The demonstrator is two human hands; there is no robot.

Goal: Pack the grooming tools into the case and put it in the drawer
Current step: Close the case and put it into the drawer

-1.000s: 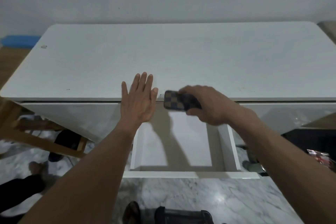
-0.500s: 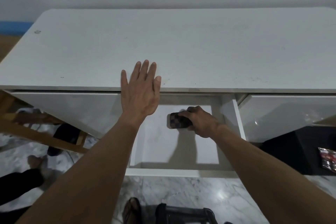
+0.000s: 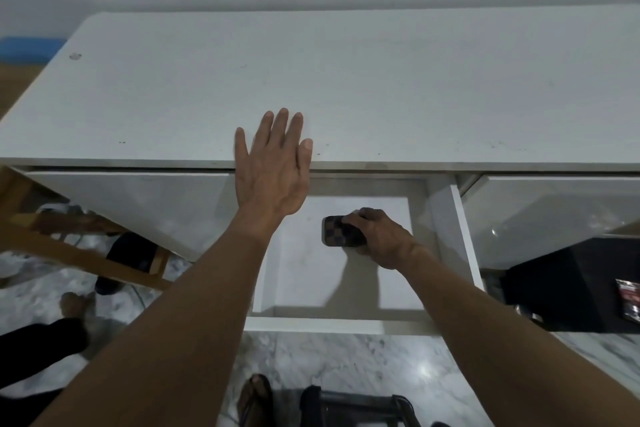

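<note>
Case [image 3: 341,231] lies crosswise in drawer [image 3: 453,218], right hand [image 3: 381,237] gripping; left hand [image 3: 272,170] flat, open.

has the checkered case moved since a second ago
Yes. The checkered case, held by the right hand, went from the table's front edge down into the open drawer.

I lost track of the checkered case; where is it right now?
In the head view, the checkered case is inside the open middle drawer, toward its back, under the right hand, with the left hand flat on the desk edge.
</note>
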